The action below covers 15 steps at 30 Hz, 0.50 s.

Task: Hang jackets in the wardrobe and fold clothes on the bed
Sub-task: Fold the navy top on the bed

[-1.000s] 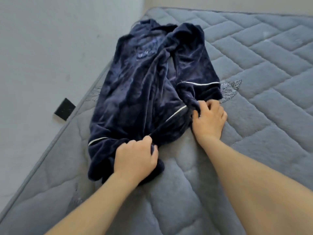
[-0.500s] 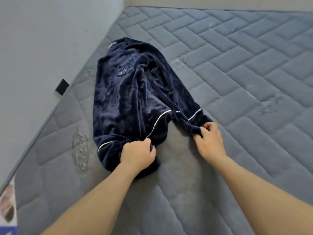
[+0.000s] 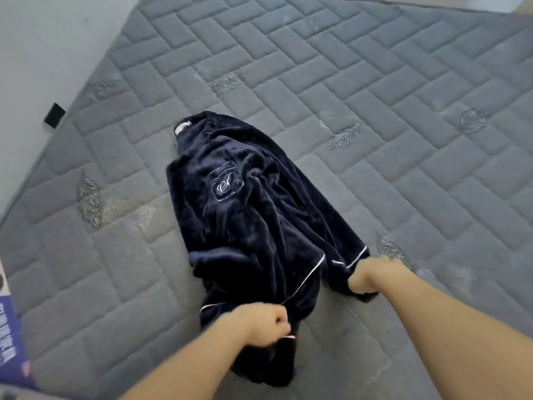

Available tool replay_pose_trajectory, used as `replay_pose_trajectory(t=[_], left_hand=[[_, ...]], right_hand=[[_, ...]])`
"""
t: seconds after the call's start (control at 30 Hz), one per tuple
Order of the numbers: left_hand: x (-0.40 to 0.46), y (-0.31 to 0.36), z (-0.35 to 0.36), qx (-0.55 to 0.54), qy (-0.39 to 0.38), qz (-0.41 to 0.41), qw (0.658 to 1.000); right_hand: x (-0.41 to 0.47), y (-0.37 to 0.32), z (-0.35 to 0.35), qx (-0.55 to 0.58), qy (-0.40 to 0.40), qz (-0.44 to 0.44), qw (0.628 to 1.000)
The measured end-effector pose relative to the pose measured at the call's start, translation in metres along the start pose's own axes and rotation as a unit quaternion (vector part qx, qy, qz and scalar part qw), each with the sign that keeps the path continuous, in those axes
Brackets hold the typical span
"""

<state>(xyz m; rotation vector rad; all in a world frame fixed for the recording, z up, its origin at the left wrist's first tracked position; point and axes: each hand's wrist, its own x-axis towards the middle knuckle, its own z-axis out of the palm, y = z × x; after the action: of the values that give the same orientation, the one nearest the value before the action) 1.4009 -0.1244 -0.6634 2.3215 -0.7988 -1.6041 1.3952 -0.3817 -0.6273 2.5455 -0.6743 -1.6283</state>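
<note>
So the navy robe (image 3: pixel 253 220) has been dragged a good way since a second ago: it was bunched up right against the wall-side edge of the mattress (image 3: pixel 403 116), and now it sits out toward the middle, stretched lengthwise with the collar end far from the person and the hem end near them. Both hands have kept their hold the whole time. The left hand (image 3: pixel 264 324) is clenched around the near bottom edge, by the white piping, and the right hand (image 3: pixel 367 277) is fisted around a piped edge off to the right, probably a cuff or a hem corner. My read is that this is the pull-it-out-and-straighten step before any real fold happens, so the folding part is barely started. The robe itself looks like plush, velvety fabric, dark blue with thin white trim and a chest pocket with a monogram stitched on it, facing up. It's still pretty rumpled, with big soft folds through the middle, and a pale label shows at the collar. A black wall socket (image 3: pixel 54 115) sits just past the mattress edge.
</note>
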Motion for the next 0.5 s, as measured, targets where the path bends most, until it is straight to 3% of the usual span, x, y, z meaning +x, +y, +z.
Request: replay_pose_trajectory(t=[0.07,0.17,0.27,0.37,0.5], left_hand=[[-0.006,-0.015,-0.034,-0.170,0.010,-0.034,0.985],[-0.003,-0.051,-0.091,-0.209,0.243,-0.103,0.942],[0.012,-0.104,-0.141,-0.265,0.432,-0.185,0.842],[0.035,-0.151,-0.188,-0.373,0.484,-0.217,0.762],[0.062,-0.185,-0.253,-0.586,0.479,-0.135,0.640]], right_hand=[[-0.003,-0.017,-0.015,0.029,0.020,-0.024,0.999],[0.007,-0.051,-0.045,0.072,0.125,-0.068,0.987],[0.029,-0.089,-0.079,0.155,0.194,-0.120,0.961],[0.061,-0.120,-0.116,0.210,0.255,-0.163,0.930],[0.097,-0.156,-0.175,0.292,0.277,-0.183,0.897]])
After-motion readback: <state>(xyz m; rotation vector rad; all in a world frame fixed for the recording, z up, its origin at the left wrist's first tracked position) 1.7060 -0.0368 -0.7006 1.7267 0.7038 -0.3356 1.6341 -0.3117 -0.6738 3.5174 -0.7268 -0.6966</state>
